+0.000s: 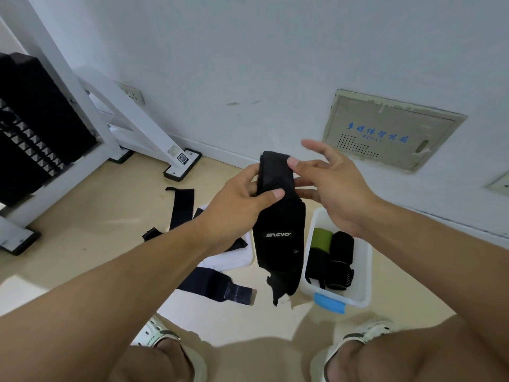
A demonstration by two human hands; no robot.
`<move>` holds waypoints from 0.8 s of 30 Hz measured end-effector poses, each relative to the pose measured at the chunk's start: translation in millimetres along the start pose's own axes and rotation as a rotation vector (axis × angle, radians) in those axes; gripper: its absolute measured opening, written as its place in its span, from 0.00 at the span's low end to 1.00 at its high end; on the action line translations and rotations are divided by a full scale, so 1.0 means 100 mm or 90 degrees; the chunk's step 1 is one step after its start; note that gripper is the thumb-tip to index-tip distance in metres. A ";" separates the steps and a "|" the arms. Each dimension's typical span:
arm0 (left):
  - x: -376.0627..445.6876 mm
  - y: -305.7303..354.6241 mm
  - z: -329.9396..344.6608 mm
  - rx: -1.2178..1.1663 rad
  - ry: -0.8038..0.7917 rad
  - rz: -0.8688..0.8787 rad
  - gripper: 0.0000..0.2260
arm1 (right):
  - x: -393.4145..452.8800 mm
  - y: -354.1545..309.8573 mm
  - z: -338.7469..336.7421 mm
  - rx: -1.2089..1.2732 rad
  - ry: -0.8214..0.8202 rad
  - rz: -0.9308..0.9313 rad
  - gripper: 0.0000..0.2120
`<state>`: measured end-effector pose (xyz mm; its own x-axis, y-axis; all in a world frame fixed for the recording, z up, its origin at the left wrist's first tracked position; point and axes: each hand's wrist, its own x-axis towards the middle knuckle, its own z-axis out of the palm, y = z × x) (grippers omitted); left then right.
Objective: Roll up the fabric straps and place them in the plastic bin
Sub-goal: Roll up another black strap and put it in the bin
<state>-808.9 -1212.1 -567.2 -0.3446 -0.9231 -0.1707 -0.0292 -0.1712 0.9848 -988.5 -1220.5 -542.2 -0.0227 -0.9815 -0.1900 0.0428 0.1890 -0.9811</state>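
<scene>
The left hand (242, 199) pinches the top of a black strap (278, 216) held up above the plastic bin (363, 271). The right hand (333, 183) touches it, fingers spread loose.

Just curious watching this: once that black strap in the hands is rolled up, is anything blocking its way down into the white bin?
Nothing visible blocks it. The black strap hangs from the left hand, its tail beside the open plastic bin. The bin has no lid on and holds rolled straps, with some room left beside them.
</scene>
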 end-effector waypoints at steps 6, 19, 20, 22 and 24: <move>0.08 0.00 -0.07 -0.118 0.115 0.006 0.14 | 0.00 0.14 -0.15 -0.184 -0.275 0.141 0.30; 0.16 0.06 -0.16 -0.267 0.276 -0.058 0.16 | 0.13 0.40 0.13 -0.191 -0.244 0.006 0.09; 0.15 0.06 -0.17 -0.264 0.268 -0.074 0.19 | 0.12 0.39 0.12 -0.181 -0.223 -0.016 0.07; 0.13 0.06 -0.18 -0.245 0.263 -0.113 0.26 | 0.11 0.36 0.12 -0.201 -0.190 -0.062 0.04; 0.13 0.06 -0.17 -0.215 0.273 -0.154 0.32 | 0.10 0.33 0.11 -0.213 -0.175 -0.086 0.04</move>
<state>-797.9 -1231.0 -564.5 0.0465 -0.8892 -0.4552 0.2646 -0.4285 0.8639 -975.8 -1224.1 -576.3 0.2618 -0.9612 -0.0864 -0.2693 0.0132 -0.9630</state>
